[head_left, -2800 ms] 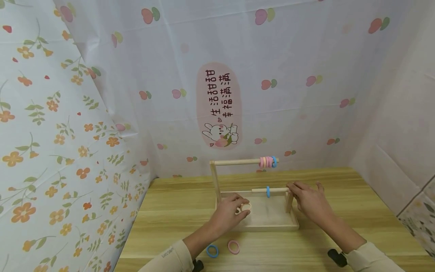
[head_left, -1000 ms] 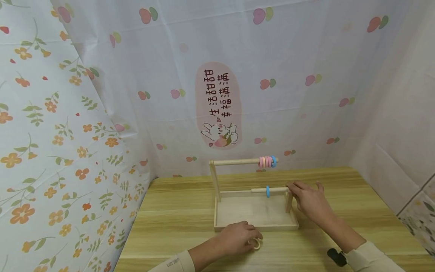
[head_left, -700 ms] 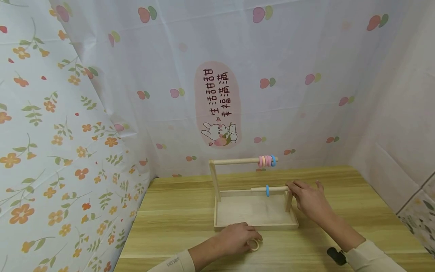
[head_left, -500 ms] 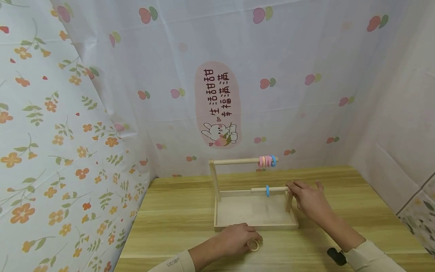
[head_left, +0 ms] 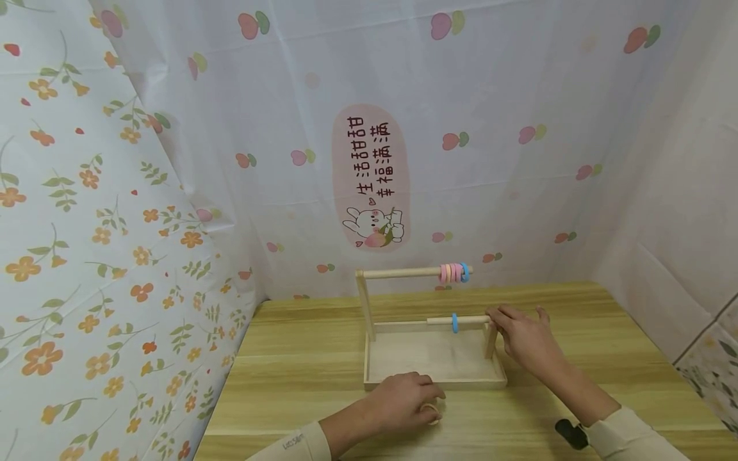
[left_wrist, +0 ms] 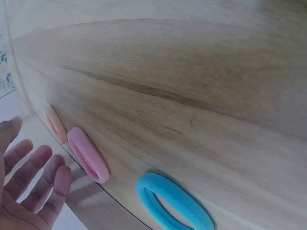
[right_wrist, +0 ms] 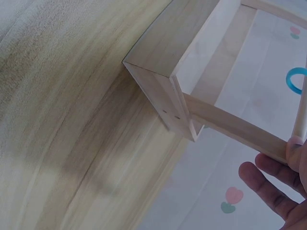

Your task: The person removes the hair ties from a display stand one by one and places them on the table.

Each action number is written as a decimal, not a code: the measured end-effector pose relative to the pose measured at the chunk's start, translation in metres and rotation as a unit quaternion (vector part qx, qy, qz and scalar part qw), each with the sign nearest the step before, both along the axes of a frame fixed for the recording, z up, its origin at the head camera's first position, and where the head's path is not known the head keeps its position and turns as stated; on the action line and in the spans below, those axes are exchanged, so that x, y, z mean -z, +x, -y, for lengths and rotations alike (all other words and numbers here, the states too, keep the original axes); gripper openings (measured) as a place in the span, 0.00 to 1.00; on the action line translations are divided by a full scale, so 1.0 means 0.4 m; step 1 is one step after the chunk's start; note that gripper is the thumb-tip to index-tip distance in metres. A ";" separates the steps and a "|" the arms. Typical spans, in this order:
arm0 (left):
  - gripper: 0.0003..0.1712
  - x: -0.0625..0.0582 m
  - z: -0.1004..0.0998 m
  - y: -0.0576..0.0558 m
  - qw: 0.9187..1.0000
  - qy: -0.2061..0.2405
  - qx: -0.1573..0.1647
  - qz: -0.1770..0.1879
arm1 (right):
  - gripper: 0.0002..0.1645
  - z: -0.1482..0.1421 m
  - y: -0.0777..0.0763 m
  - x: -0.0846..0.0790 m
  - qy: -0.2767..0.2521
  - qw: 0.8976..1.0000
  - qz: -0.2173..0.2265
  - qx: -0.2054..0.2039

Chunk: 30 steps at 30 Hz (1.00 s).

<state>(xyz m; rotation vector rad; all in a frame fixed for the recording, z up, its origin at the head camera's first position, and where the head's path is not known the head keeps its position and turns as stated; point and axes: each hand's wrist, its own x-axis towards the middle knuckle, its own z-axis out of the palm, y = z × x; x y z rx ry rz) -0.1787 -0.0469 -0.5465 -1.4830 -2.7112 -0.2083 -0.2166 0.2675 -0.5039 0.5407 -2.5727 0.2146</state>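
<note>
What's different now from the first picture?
The left hand moved from over the tray down to the table in front of it. It was pinching the peach ring; now that ring looks let go, lying by its loose fingers.

The right hand stayed gripping the short post; the blue ring on the lower rod stayed too.

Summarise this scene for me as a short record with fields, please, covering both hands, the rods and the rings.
Left hand: fingers apart, near the peach ring
Right hand: holds the short post
Upper rod: bunch of pink, orange and blue rings
Lower rod: single blue ring
Table: peach ring, pink ring, another blue ring
</note>
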 end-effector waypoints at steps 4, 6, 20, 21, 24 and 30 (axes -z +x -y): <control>0.15 0.001 -0.002 -0.013 0.999 0.049 -0.018 -0.015 | 0.14 -0.002 0.000 -0.002 0.002 1.000 0.011 0.005; 0.14 0.002 -0.002 -0.021 0.996 0.079 -0.031 -0.028 | 0.14 -0.002 0.001 -0.002 0.003 1.000 0.013 0.007; 0.14 -0.040 0.003 -0.068 0.967 0.190 -0.172 -0.009 | 0.15 0.001 0.002 -0.001 -0.003 1.000 0.022 0.007; 0.14 -0.043 0.003 -0.072 0.965 0.194 -0.175 -0.013 | 0.15 0.002 0.002 -0.001 -0.002 1.000 0.023 0.008; 0.16 -0.051 0.002 -0.082 0.961 0.205 -0.183 -0.019 | 0.15 0.001 0.001 0.000 -0.002 1.000 0.024 0.008; 0.21 -0.071 0.000 -0.099 0.957 0.219 -0.191 -0.016 | 0.16 -0.001 -0.001 0.001 -0.007 1.000 0.012 0.003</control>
